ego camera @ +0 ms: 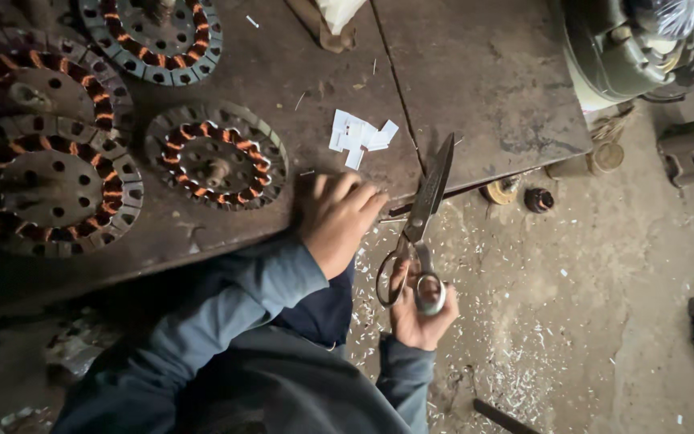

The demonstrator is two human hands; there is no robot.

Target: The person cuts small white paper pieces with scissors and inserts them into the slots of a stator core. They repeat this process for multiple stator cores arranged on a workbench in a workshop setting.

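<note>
Fingers of the right hand (421,309) are closed through the loops of the scissors (421,225), whose shut blades point up over the counter's near edge. Left hand (337,219) rests at that edge, fingers curled loosely, gripping nothing visible. Just beyond lies a small pile of white paper slips (361,135). Farther left sit four wound motor cores (217,156). Judgement: cutting goes best with blades kept clear of the left fingers and strips fed square. Clippings litter the floor (556,321).
</note>
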